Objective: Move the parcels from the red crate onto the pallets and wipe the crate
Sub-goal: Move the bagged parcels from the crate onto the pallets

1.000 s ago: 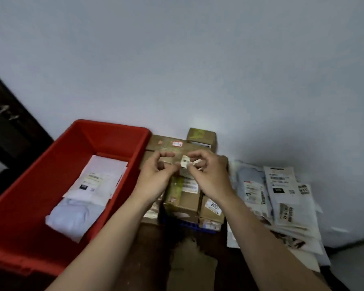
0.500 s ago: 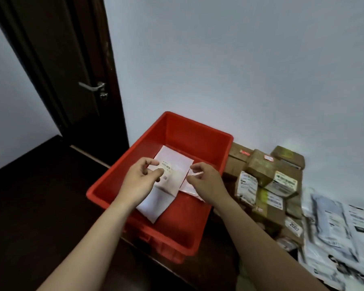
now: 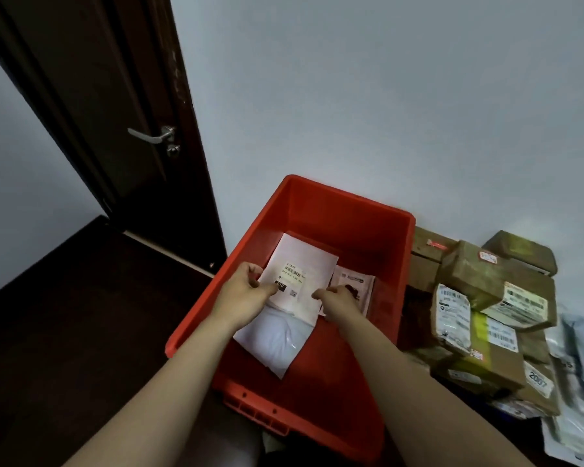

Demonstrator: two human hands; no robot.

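The red crate (image 3: 348, 201) stands on the dark floor against the wall. Inside lie a flat white mailer (image 3: 305, 264) with a barcode label, a white poly bag (image 3: 277, 343) under its near end, and a small pink packet (image 3: 356, 284) to its right. Both my hands are down in the crate. My left hand (image 3: 245, 294) pinches the mailer's left edge, with the thumb on top near the label. My right hand (image 3: 338, 301) has curled fingers pinching the mailer's right edge, partly covering the pink packet.
A stack of brown cardboard boxes (image 3: 486, 288) with labels sits right of the crate. Several grey poly mailers (image 3: 580, 358) lie at the far right. A dark door (image 3: 115, 129) with a metal handle (image 3: 150, 136) stands at the back left, beside the white wall.
Both hands left the small box at the cardboard stack, swung left over the crate and came down onto the white mailer's edges. The view turned left with them.
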